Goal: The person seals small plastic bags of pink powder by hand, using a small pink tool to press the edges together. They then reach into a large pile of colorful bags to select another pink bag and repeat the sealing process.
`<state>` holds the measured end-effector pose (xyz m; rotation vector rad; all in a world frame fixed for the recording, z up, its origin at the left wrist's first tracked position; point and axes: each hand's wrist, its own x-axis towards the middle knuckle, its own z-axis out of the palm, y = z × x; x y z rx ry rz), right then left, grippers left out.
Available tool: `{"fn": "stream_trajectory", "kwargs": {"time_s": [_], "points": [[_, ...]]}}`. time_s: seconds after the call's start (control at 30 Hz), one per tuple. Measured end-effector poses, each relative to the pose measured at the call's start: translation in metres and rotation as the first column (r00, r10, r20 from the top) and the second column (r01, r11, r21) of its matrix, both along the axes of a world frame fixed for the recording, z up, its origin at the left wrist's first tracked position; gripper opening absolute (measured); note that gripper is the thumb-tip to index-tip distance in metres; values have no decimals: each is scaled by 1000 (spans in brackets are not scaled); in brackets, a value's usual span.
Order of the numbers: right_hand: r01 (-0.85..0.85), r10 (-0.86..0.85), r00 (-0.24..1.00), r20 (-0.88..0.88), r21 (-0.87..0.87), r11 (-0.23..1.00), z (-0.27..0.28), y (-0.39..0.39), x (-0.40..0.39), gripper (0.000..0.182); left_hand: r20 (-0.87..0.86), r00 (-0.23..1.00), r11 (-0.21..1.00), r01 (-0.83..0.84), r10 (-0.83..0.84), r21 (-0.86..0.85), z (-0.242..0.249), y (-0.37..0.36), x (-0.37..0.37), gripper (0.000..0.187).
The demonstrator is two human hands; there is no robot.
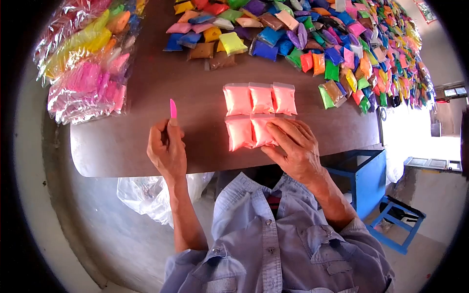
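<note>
Upright in my left hand [168, 149] is a small pink plastic knife [173, 108], pinched between thumb and fingers with its blade pointing away from me. To its right, several pink clay packets [238, 100] in clear plastic lie joined in two rows on the brown table [195, 141]. My right hand [294, 144] rests over the near row at its right end, fingers extended and thumb apart. Its fingertips touch a near-row packet [262, 131] and hide part of that row. A corner of plastic shows beyond the knuckles.
Many small colored packets [332, 53] cover the table's far and right side. Larger clear bags of colored pieces [88, 83] lie at the left edge. A blue stool [398, 224] and a blue box-like stand [364, 180] are at right; a clear plastic bag [146, 195] hangs below the near edge.
</note>
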<state>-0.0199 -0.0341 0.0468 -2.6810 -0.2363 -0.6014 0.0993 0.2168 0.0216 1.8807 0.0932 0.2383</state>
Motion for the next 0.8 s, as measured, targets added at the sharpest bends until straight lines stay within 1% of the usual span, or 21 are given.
{"fn": "stream_trajectory", "kwargs": {"time_s": [0.13, 0.2, 0.33, 0.37, 0.43, 0.5, 0.57, 0.63, 0.67, 0.73, 0.77, 0.8], "points": [[28, -31, 999, 40, 75, 997, 8, -2, -9, 41, 42, 999, 1000, -6, 5, 22, 0, -2, 0, 21], [56, -69, 991, 114, 118, 991, 11, -6, -17, 37, 60, 998, 999, 3, -5, 35, -2, -2, 0, 21], [101, -128, 984, 128, 198, 975, 7, -19, -36, 31, 106, 994, 997, 7, -15, 73, -6, -2, 0, 22], [122, -152, 982, 113, 237, 964, 3, -21, -41, 29, 116, 993, 997, 17, -26, 81, -5, -3, -1, 22], [147, -184, 977, 107, 286, 947, -3, -24, -52, 26, 75, 997, 997, -2, -4, 72, -1, -5, -2, 22], [200, -234, 970, 61, 347, 916, -7, -25, -62, 21, 74, 997, 998, -3, -1, 65, 1, -7, -3, 21], [211, -251, 966, 65, 367, 906, -11, -26, -69, 20, 74, 997, 998, -2, -2, 55, 1, -7, -4, 21], [224, -270, 960, 68, 386, 895, -13, -28, -75, 19, 14, 1000, 1000, 6, -6, -8, 3, -5, -5, 21], [219, -268, 961, 68, 406, 887, -14, -29, -78, 19, 24, 1000, 1000, 17, -17, -2, 7, -5, -7, 21], [219, -275, 959, 72, 429, 877, -17, -31, -82, 18, -17, 1000, 1000, -10, 9, -28, 16, -10, -14, 20], [216, -273, 961, 48, 489, 845, -19, -31, -83, 19, -12, 1000, 1000, -3, 2, -24, 23, -13, -18, 20], [211, -267, 963, 25, 546, 811, -19, -31, -84, 20, 51, 997, 998, 55, -55, 17, 33, -18, -25, 21]]}}
